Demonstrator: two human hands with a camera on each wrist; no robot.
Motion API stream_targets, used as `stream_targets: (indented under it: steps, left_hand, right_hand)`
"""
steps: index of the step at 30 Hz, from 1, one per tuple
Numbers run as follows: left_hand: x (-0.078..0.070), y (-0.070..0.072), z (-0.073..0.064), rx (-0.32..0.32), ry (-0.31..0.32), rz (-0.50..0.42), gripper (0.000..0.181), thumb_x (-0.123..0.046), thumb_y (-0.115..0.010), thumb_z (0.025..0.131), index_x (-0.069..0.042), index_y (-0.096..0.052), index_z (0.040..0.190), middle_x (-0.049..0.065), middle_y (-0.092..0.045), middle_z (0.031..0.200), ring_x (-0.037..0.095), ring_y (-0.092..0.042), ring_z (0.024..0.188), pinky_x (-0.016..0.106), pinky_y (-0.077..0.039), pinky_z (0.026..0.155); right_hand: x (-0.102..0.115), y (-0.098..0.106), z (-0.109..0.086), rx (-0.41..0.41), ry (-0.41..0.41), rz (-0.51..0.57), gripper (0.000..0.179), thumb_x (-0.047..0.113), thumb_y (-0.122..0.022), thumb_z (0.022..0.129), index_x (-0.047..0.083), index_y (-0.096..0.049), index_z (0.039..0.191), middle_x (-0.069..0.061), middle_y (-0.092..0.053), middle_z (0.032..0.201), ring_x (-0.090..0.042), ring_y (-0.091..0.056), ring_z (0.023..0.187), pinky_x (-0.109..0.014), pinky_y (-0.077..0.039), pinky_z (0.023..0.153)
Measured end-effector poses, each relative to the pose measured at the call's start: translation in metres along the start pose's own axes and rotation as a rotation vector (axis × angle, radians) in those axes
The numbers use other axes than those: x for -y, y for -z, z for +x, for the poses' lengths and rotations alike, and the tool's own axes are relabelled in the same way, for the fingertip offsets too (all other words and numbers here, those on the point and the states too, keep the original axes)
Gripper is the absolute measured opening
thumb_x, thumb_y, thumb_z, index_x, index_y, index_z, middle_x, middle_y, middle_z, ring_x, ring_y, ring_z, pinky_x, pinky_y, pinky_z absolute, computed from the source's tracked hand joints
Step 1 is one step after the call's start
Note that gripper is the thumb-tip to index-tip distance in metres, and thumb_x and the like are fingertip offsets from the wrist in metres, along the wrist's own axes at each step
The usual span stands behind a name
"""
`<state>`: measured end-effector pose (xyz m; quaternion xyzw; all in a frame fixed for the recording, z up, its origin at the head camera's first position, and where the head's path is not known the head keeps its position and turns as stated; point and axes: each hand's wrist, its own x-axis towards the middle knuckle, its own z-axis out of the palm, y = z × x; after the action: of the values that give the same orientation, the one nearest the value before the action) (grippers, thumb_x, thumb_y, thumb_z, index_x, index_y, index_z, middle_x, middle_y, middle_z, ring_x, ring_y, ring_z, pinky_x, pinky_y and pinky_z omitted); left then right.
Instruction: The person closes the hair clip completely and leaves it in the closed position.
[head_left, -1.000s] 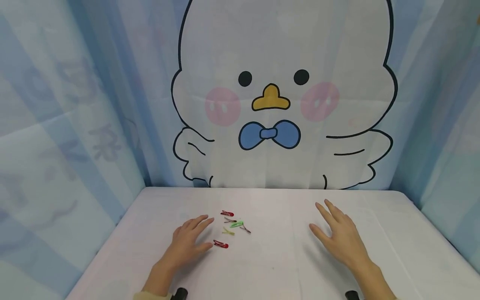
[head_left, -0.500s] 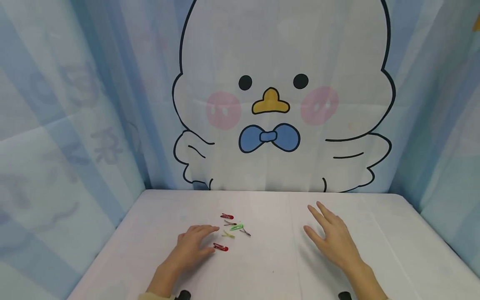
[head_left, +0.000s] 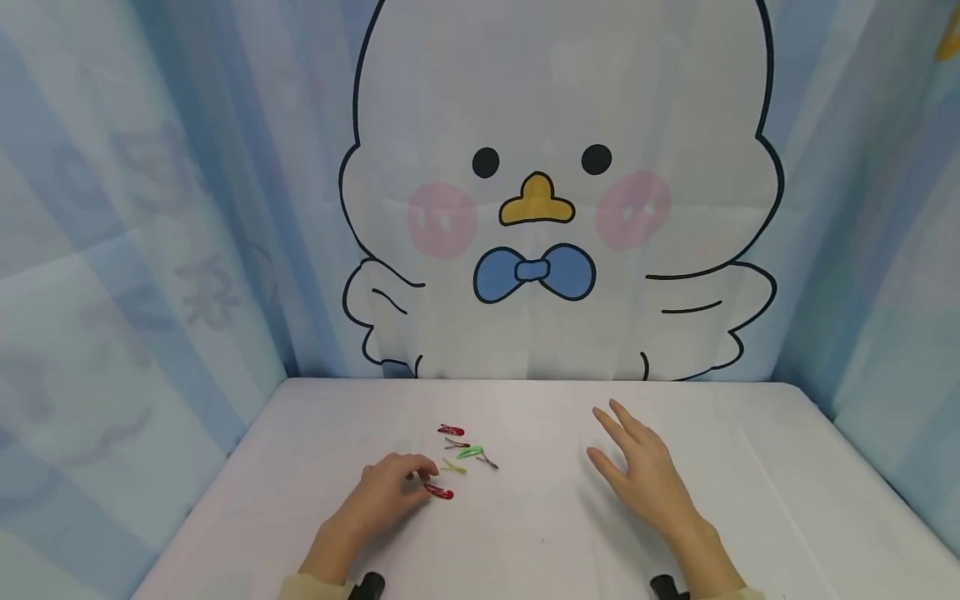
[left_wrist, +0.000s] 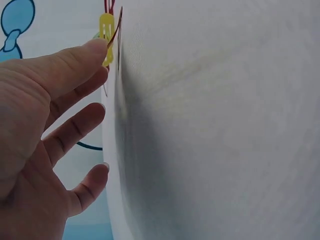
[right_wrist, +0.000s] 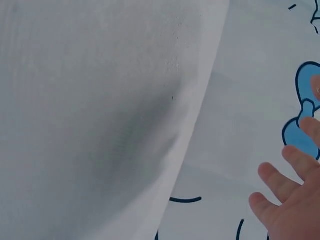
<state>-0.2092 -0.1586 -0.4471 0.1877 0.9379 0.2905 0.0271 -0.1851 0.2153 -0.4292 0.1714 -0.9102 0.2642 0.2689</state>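
Small snap hair clips lie loosely grouped on the white table. My left hand (head_left: 386, 493) is at the nearest red hair clip (head_left: 440, 492), with index finger and thumb bent about its left end. In the left wrist view the thumb tip meets or nearly meets that clip's raised arm (left_wrist: 116, 32); I cannot tell whether it touches. Beyond it lie a yellow clip (head_left: 454, 467), a green clip (head_left: 471, 452), two thin dark clips, one of them a brownish clip (head_left: 488, 462), and another red clip (head_left: 452, 430). My right hand (head_left: 641, 479) hovers above the table, fingers spread, holding nothing.
The white table (head_left: 540, 533) ends at a backdrop curtain (head_left: 525, 333) printed with a white cartoon bird. Blue and white curtains (head_left: 135, 292) stand at both sides. Dark wrist camera mounts show on both wrists.
My left hand's fingers have lowered and curled in toward the nearest red clip. The right hand has drifted left, still spread. The clips lie as before; the head view shifts slightly.
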Motion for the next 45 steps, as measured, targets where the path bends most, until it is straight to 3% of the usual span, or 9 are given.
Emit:
stream_targets:
  steps: [7, 13, 22, 27, 32, 45]
  left_hand:
    - [0.000, 0.003, 0.004, 0.048, 0.046, -0.002, 0.013, -0.013, -0.079, 0.088, -0.024, -0.072, 0.091, -0.014, -0.061, 0.089, 0.016, -0.052, 0.091, 0.053, -0.038, 0.086]
    - [0.000, 0.003, 0.005, 0.050, 0.047, -0.010, 0.013, -0.011, -0.078, 0.088, -0.023, -0.073, 0.088, -0.012, -0.060, 0.088, 0.015, -0.051, 0.087, 0.046, -0.041, 0.083]
    - [-0.001, 0.002, 0.005, 0.007, 0.017, -0.033, 0.007, -0.013, -0.076, 0.091, -0.020, -0.076, 0.091, -0.012, -0.063, 0.087, 0.013, -0.051, 0.084, 0.040, -0.045, 0.080]
    - [-0.009, 0.003, 0.006, -0.028, -0.055, -0.055, 0.010, -0.008, -0.074, 0.092, -0.017, -0.077, 0.092, -0.012, -0.065, 0.087, 0.011, -0.052, 0.081, 0.034, -0.046, 0.074]
    - [-0.019, 0.002, 0.009, -0.053, -0.079, -0.090, 0.008, -0.009, -0.074, 0.092, -0.016, -0.078, 0.094, -0.012, -0.066, 0.087, 0.011, -0.052, 0.080, 0.031, -0.045, 0.071]
    - [-0.042, -0.009, 0.019, -0.155, -0.126, -0.232, 0.007, -0.014, -0.069, 0.097, -0.015, -0.075, 0.099, -0.012, -0.066, 0.088, 0.014, -0.053, 0.084, 0.035, -0.046, 0.077]
  right_hand:
    - [0.004, -0.004, 0.001, 0.011, -0.016, 0.022, 0.053, 0.018, -0.075, 0.091, 0.004, -0.059, 0.140, -0.024, -0.049, 0.147, -0.050, -0.050, 0.126, -0.066, -0.037, 0.100]
    - [0.004, -0.007, -0.002, -0.006, -0.007, 0.027, 0.053, 0.018, -0.076, 0.091, 0.005, -0.060, 0.139, -0.024, -0.050, 0.146, -0.049, -0.050, 0.126, -0.066, -0.037, 0.098]
    - [0.007, -0.011, 0.001, -0.022, 0.028, 0.042, 0.052, 0.016, -0.077, 0.089, 0.005, -0.061, 0.138, -0.023, -0.051, 0.145, -0.049, -0.052, 0.125, -0.064, -0.037, 0.100]
    - [0.012, -0.014, 0.004, -0.008, 0.017, 0.060, 0.052, 0.017, -0.076, 0.090, 0.006, -0.060, 0.139, -0.023, -0.049, 0.147, -0.049, -0.051, 0.126, -0.066, -0.037, 0.099]
    - [0.015, -0.017, 0.005, 0.007, -0.001, 0.070, 0.052, 0.018, -0.076, 0.091, 0.006, -0.060, 0.139, -0.022, -0.048, 0.148, -0.048, -0.050, 0.127, -0.067, -0.038, 0.098]
    - [0.032, -0.020, 0.011, -0.010, -0.040, 0.177, 0.041, 0.016, -0.077, 0.091, 0.006, -0.066, 0.129, -0.016, -0.056, 0.139, -0.041, -0.052, 0.128, -0.061, -0.041, 0.100]
